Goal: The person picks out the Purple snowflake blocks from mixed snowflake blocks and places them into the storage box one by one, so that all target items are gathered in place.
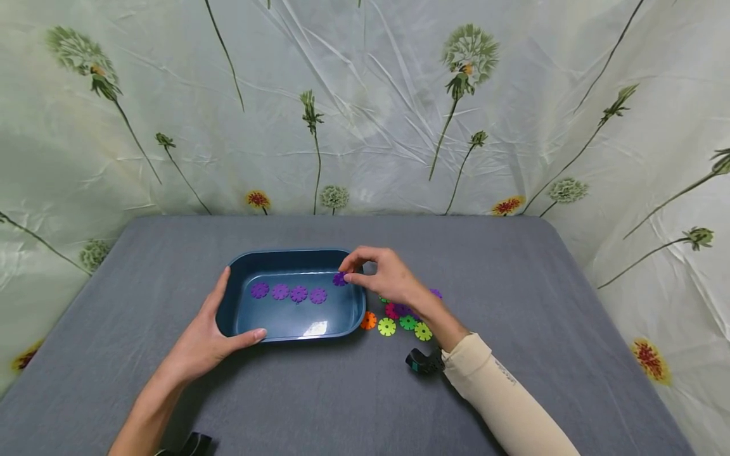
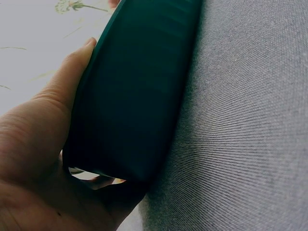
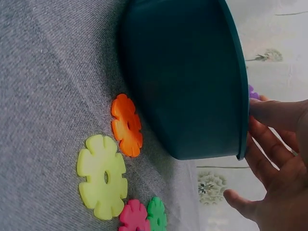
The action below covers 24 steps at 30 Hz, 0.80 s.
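My right hand [image 1: 384, 273] pinches a purple flower-shaped disc [image 1: 339, 278] between thumb and fingers, over the right end of a dark blue tray [image 1: 291, 337]. Inside the tray several purple discs [image 1: 280, 292] lie in a row on its floor. At the tray's left end my left hand [image 1: 208, 335] grips it, thumb along the near rim and fingers on the left side. The left wrist view shows that hand [image 2: 43, 139] around the tray's end wall [image 2: 130, 91]. In the right wrist view only a bit of the pinched disc [image 3: 253, 92] shows above the rim.
Right of the tray, partly under my right forearm, lie several loose discs: an orange disc [image 1: 368, 320], a yellow-green disc [image 1: 386, 327], a green disc [image 1: 407, 322], a pink disc [image 1: 391, 310] and others. Grey cloth [image 1: 319, 405] covers the table. A flowered curtain [image 1: 376, 126] hangs behind.
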Tool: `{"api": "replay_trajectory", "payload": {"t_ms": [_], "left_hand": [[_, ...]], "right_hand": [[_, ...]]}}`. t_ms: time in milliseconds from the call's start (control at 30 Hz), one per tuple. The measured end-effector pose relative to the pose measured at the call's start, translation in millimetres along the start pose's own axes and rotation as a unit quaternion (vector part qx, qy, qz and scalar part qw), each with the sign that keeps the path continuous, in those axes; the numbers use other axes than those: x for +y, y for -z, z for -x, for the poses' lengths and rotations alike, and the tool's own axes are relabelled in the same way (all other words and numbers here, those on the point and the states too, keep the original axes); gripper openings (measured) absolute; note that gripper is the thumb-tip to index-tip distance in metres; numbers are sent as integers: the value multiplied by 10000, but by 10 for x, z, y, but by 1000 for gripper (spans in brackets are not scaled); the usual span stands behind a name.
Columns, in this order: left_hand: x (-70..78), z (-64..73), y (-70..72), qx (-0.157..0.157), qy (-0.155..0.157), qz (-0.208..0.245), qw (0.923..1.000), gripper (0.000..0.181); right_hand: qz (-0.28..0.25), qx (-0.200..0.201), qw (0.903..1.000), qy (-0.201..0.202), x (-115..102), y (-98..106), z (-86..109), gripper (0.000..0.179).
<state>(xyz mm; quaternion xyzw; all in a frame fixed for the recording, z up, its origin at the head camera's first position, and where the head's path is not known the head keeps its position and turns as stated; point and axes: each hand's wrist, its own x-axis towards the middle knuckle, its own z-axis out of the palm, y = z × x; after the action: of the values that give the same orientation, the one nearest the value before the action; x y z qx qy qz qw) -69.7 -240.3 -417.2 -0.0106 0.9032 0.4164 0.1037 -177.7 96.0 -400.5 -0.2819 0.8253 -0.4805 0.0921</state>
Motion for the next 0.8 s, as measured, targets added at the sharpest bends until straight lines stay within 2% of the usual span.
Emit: {"api": "replay_trajectory", "payload": {"t_ms": [200, 367, 667, 800], "left_hand": [[4, -2, -2, 21, -1, 6, 10000, 133], [9, -4, -2, 20, 13, 9, 10000, 133], [5, -7, -1, 15, 14, -5, 10000, 133], [6, -4, 1, 15, -5, 16, 10000, 133]], "right_hand": [[381, -133, 9991, 109, -19, -44, -41, 11], [879, -315, 9956, -2, -62, -81, -90, 10], [1801, -729, 9808, 182, -104, -118, -143, 9], [2083, -857, 9742, 134, -128, -138, -141, 10]]}}
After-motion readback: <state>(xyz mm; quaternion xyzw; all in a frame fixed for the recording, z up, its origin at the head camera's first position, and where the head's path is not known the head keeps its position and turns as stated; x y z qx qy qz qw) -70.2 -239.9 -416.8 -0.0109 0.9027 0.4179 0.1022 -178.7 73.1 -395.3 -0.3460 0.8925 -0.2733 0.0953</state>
